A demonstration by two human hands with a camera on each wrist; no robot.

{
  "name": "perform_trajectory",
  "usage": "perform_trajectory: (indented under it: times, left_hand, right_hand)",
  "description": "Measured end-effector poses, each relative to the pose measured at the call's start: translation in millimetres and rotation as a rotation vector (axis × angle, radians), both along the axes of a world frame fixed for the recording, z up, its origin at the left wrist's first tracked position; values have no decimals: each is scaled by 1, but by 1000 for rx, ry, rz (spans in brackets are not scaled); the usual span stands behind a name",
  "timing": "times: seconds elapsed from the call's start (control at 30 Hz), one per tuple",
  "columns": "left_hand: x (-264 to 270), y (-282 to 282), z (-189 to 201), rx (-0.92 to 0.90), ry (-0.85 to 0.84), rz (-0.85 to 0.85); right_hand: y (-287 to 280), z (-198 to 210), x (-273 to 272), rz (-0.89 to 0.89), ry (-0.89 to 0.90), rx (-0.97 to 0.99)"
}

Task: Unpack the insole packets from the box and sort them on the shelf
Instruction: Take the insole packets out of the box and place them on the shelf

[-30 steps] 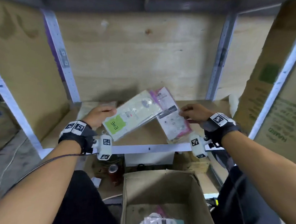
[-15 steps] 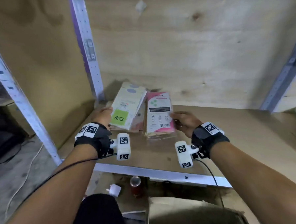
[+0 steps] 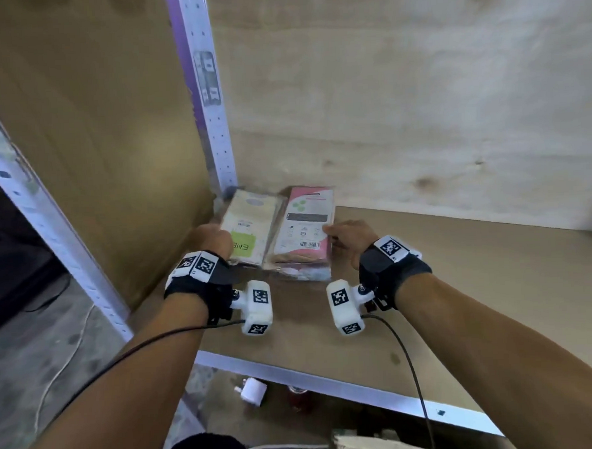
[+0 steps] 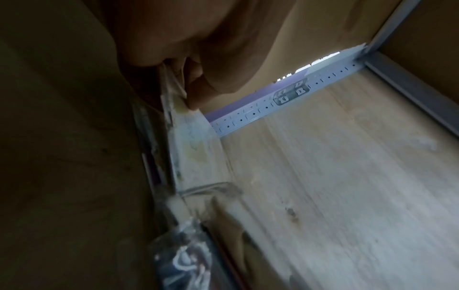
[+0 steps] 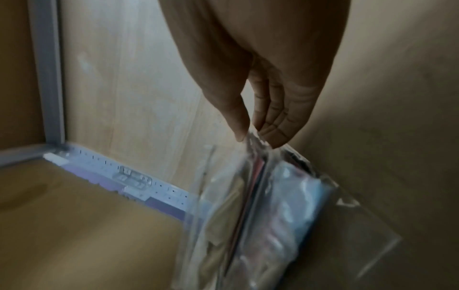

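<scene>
Pink packet (image 3: 305,229) and cream packet (image 3: 250,226), pinched by right hand (image 3: 348,237) and left hand (image 3: 213,240), are being laid mid-frame on the shelf (image 3: 445,285); release is judged next.

shelf board (image 3: 445,285) open to the right of pink packet (image 3: 305,230), left side closed by cardboard panel (image 3: 88,149) and upright post (image 3: 209,102), plywood back wall (image 3: 401,98) just behind beige packet (image 3: 249,220), both packets filling the back-left corner

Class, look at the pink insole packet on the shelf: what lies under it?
Under the pink packet more clear-wrapped packets show at the near edge, stacked on the shelf. Their number and labels are covered.
</scene>
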State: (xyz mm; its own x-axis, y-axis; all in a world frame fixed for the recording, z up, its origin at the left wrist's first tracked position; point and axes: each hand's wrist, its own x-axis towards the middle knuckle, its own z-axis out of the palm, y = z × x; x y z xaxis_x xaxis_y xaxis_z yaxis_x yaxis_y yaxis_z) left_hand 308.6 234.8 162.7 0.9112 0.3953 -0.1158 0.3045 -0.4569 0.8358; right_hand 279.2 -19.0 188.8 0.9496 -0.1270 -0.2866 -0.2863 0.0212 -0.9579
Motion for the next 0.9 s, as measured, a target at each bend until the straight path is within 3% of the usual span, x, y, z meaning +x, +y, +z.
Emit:
perform_trajectory:
  times: [0.13,0.33,0.57,0.73,0.9]
  left_hand:
    - [0,-5,0,12,13,-50]
    - [-20,-12,15,81,22,-118]
    - [-93,-46,49,393,-132,-99]
    - [-157,-88,57,279,-179,-188]
    - [-242,-143,46,108,-341,-407]
  right_hand:
    - [4,2,2,-9,-34,-143]
    - [-9,14,-23,123,-45,-183]
    - [-51,31,-96,204,-80,-203]
    - [-77,41,-170,233,-106,-279]
    - [-104,32,-255,241,-138,-371]
